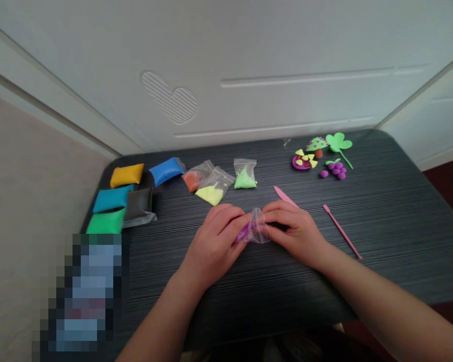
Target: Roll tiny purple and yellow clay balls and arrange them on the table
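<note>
Between my two hands, just above the dark table point(166, 281), is a small clear zip bag point(257, 229) with purple clay in it. My left hand point(221, 234) grips the filled end, its fingers covering part of the purple. The bag's clear end is pinched by my right hand point(296, 226), thumb and fingers close together. Past the right fingers lies a pink clay knife point(284, 195), partly hidden by that hand. A thin pink modelling tool point(343, 232) rests to the right of it.
Clear bags of light green point(245, 176), yellow point(212, 191) and orange clay point(192, 180) lie beyond my hands. Several full clay packs, one blue point(166, 171), sit at left near a pixelated area. Clay figures, including a mushroom point(317, 146) and grapes point(337, 170), stand back right by the white panel.
</note>
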Action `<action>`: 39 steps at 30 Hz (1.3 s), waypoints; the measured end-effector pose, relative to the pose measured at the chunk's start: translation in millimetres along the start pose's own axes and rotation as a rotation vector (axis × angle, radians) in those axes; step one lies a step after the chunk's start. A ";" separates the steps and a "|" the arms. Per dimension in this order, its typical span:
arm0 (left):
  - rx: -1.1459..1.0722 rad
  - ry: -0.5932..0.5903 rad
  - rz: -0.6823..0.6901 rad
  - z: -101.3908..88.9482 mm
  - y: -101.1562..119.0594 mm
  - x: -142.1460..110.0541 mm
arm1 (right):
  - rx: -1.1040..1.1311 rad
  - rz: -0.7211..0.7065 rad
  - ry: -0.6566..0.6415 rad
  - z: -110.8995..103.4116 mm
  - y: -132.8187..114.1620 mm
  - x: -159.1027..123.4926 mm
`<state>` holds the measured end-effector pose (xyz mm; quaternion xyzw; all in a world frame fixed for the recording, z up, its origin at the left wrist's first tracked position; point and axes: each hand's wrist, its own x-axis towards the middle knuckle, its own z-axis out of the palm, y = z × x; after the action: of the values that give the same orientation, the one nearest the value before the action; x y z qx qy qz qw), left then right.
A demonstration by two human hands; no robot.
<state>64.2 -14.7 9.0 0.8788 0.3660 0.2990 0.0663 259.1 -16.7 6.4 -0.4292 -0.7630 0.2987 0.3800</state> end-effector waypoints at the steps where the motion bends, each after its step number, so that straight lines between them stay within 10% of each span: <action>1: -0.002 -0.002 0.002 -0.1 0.0 0.0 | 0.002 0.003 0.005 0.3 0.0 -0.1; 15: -0.017 0.000 0.004 -1.6 -0.7 -0.1 | 0.115 0.055 0.000 -2.1 -0.5 -1.0; 26: 0.209 0.095 -0.175 -17.3 -24.6 -3.5 | 0.811 0.358 0.125 -19.0 5.8 2.9; 39: 0.395 0.054 -0.627 -41.3 -49.0 -12.3 | -0.016 0.188 -0.060 -13.5 0.6 -1.9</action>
<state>4.1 8.1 20.2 0.7115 0.6698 0.2109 -0.0261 271.3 -16.4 12.5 -0.4929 -0.7327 0.3395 0.3239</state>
